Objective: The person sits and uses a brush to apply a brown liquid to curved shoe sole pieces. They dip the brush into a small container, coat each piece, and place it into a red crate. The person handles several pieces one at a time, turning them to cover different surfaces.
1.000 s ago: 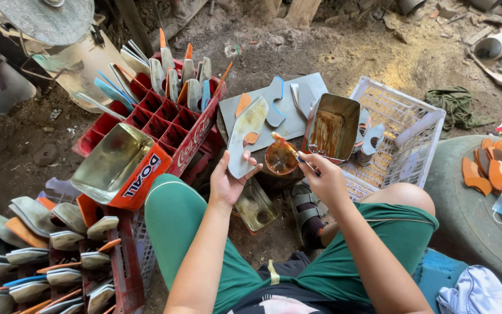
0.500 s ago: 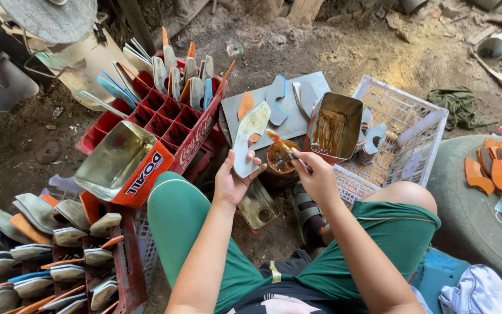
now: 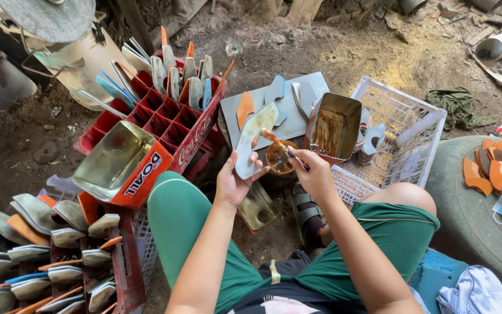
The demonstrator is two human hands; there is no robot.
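Observation:
My left hand (image 3: pixel 235 181) grips a pale grey shoe sole (image 3: pixel 253 137) by its lower end, holding it upright over my knees. My right hand (image 3: pixel 312 172) holds a small brush (image 3: pixel 281 146) whose orange, glue-wet tip touches the sole's upper middle. Just below the brush sits a small round pot of amber glue (image 3: pixel 278 157). A grey board (image 3: pixel 289 104) behind it carries an orange sole and two blue-edged soles. A rusty open tin (image 3: pixel 334 127) leans beside the board.
A red bottle crate (image 3: pixel 167 125) at left holds several upright soles. An orange-sided tin (image 3: pixel 124 164) rests against it. More soles stack at lower left (image 3: pixel 42 256). A white plastic crate (image 3: pixel 402 131) stands at right, and orange pieces (image 3: pixel 495 163) lie on a round grey surface.
The brush tip has moved up along the sole while my left hand has kept it in nearly the same place.

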